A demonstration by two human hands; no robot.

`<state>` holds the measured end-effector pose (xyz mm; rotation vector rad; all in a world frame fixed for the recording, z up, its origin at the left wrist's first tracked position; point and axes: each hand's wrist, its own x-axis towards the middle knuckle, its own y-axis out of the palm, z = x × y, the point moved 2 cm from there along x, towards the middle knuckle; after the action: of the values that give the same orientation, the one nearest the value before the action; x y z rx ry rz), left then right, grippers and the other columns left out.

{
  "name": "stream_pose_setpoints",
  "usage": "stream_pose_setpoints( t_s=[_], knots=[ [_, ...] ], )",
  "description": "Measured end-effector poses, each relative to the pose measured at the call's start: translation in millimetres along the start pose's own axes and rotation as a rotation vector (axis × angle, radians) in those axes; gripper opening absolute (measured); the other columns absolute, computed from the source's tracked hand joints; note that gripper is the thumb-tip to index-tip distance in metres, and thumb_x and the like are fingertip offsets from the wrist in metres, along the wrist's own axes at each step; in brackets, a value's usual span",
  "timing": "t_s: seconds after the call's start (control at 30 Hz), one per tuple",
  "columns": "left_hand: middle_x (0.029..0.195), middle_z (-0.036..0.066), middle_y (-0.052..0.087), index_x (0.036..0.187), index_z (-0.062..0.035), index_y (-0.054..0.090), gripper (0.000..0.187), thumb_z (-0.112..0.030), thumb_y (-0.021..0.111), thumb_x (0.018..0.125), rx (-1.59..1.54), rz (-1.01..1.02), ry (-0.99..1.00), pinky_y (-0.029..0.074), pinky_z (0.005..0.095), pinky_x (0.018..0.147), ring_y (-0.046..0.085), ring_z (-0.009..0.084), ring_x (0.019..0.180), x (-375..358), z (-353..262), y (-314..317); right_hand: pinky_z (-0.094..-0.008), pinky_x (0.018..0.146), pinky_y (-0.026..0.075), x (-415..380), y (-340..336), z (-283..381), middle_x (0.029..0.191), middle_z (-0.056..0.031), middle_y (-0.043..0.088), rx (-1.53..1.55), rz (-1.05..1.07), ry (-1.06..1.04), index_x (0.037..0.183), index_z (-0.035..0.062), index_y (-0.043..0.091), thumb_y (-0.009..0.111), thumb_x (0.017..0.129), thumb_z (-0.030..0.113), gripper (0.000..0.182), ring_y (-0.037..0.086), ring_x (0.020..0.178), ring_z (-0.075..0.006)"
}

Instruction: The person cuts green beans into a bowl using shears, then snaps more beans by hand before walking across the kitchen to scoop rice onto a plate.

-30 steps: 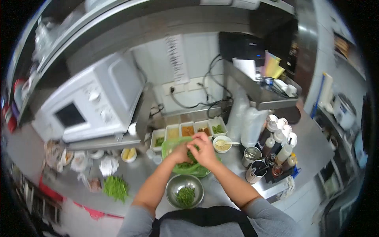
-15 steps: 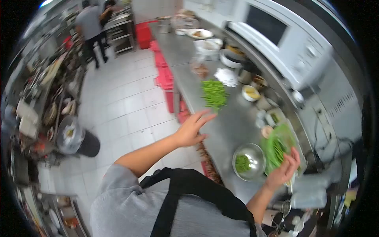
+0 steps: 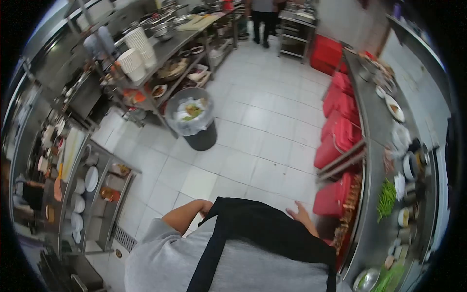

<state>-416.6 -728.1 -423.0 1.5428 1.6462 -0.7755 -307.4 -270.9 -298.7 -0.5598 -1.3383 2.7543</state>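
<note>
My right hand (image 3: 301,214) hangs in front of the black apron (image 3: 255,214), fingers apart and holding nothing. It is nearest to a red bin (image 3: 328,200) under the right-hand counter. My left hand (image 3: 206,207) is close to the apron's left edge; its fingers are mostly hidden, so its grip does not show. On the steel counter (image 3: 377,160) at the right lies a bunch of cut green stalks (image 3: 386,199). A metal bowl (image 3: 366,281) and a green plastic bag (image 3: 393,276) sit at the near end, partly cut off by the view.
A grey waste bin (image 3: 200,138) with a clear liner stands on the white tiled floor (image 3: 243,146). Shelving with plates (image 3: 91,178) is at the left, and stacked white tubs (image 3: 131,64) stand on a bench. At the far end a person (image 3: 261,22) stands near a steel rack.
The view has swung left, away from the counter, which now lies at the right edge. Both hands have come off the counter area and drawn in close to the body.
</note>
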Motion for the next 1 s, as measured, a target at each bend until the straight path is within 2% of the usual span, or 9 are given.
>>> stream_pose_setpoints(
  t_s=[0.1, 0.13, 0.3, 0.43, 0.57, 0.63, 0.67, 0.77, 1.0],
  knots=[
    [0.102, 0.007, 0.063, 0.12, -0.0098, 0.054, 0.043, -0.018, 0.064, 0.079, -0.178, -0.166, 0.173, 0.049, 0.0331, 0.076, 0.058, 0.0166, 0.089, -14.1, 27.3, -51.8, -0.041, 0.094, 0.04, 54.9, 120.3, -85.2, 0.123, -0.0249, 0.049, -0.164, 0.431, 0.375, 0.13, 0.0045, 0.041, 0.059, 0.079, 0.049, 0.07, 0.05, 0.113, -0.0357],
    [0.09, 0.005, 0.063, 0.12, -0.0113, 0.053, 0.044, -0.017, 0.064, 0.078, -0.406, -0.306, 0.118, 0.05, 0.0282, 0.062, 0.06, 0.0138, 0.075, -61.0, -12.0, -62.6, -0.0407, 0.094, 0.04, 68.2, 118.1, -73.9, 0.122, -0.0246, 0.05, -0.222, 0.594, 0.346, 0.129, 0.0045, 0.042, 0.059, 0.078, 0.049, 0.07, 0.05, 0.112, -0.0352],
    [0.087, 0.009, 0.063, 0.116, -0.009, 0.055, 0.045, -0.026, 0.067, 0.076, -0.632, -1.076, 0.097, 0.049, 0.0297, 0.068, 0.061, 0.0169, 0.078, -121.9, 5.6, -153.1, -0.0391, 0.092, 0.042, 211.9, 56.3, 49.9, 0.114, -0.0234, 0.056, -0.339, 0.899, -0.134, 0.125, 0.0041, 0.048, 0.06, 0.076, 0.052, 0.069, 0.052, 0.11, -0.033],
    [0.089, 0.012, 0.065, 0.111, -0.0118, 0.06, 0.046, -0.037, 0.068, 0.073, -0.375, -1.341, -0.184, 0.049, 0.0348, 0.075, 0.062, 0.0265, 0.083, -140.2, 92.6, -174.3, -0.0384, 0.089, 0.043, 359.4, -5.9, 187.8, 0.109, -0.0219, 0.06, -0.425, 0.723, -0.317, 0.122, 0.0044, 0.051, 0.062, 0.075, 0.053, 0.069, 0.055, 0.106, -0.0322],
    [0.094, 0.015, 0.065, 0.105, -0.0124, 0.062, 0.039, -0.032, 0.069, 0.071, -0.878, -1.581, -0.443, 0.051, 0.0347, 0.071, 0.063, 0.0261, 0.082, -139.3, 184.2, -116.5, -0.0383, 0.087, 0.044, 522.0, -71.1, 356.0, 0.106, -0.0195, 0.061, -0.519, 0.495, -0.634, 0.122, 0.0058, 0.051, 0.064, 0.074, 0.05, 0.067, 0.059, 0.097, -0.0339],
    [0.068, 0.006, 0.061, 0.108, -0.0096, 0.056, 0.04, -0.02, 0.07, 0.073, -1.418, -1.56, -0.352, 0.039, 0.0294, 0.038, 0.051, 0.0134, 0.046, -146.5, 164.3, -88.9, -0.0427, 0.094, 0.041, 572.9, -109.9, 478.5, 0.119, -0.0219, 0.053, -0.596, 0.364, -0.826, 0.125, 0.0068, 0.048, 0.068, 0.071, 0.046, 0.069, 0.049, 0.111, -0.0375],
    [0.066, 0.006, 0.059, 0.11, -0.0083, 0.054, 0.04, -0.016, 0.071, 0.073, -1.624, -1.588, -0.116, 0.038, 0.0303, 0.037, 0.051, 0.014, 0.047, -134.8, 169.0, -75.9, -0.0446, 0.093, 0.041, 587.2, -128.9, 544.1, 0.122, -0.0239, 0.05, -0.657, 0.297, -0.881, 0.125, 0.0068, 0.048, 0.07, 0.07, 0.045, 0.07, 0.047, 0.113, -0.04],
    [0.066, 0.007, 0.06, 0.108, -0.0092, 0.055, 0.039, -0.013, 0.072, 0.073, -1.685, -1.423, -0.286, 0.04, 0.0311, 0.039, 0.053, 0.0154, 0.05, -108.0, 128.2, -56.3, -0.047, 0.1, 0.033, 607.5, -168.0, 728.0, 0.138, -0.0256, 0.029, -0.641, -0.025, -1.273, 0.126, 0.0056, 0.047, 0.077, 0.061, 0.035, 0.078, 0.031, 0.127, -0.0387],
    [0.073, 0.007, 0.062, 0.111, -0.0094, 0.057, 0.041, -0.017, 0.072, 0.074, -1.65, -1.238, -0.541, 0.046, 0.0318, 0.05, 0.058, 0.0172, 0.061, -72.6, 48.9, -115.5, -0.0419, 0.106, 0.03, 554.5, -182.1, 1062.9, 0.143, -0.0181, 0.025, -0.26, -0.553, -1.885, 0.136, 0.0033, 0.031, 0.073, 0.068, 0.028, 0.083, 0.026, 0.132, -0.0326]
  ],
)
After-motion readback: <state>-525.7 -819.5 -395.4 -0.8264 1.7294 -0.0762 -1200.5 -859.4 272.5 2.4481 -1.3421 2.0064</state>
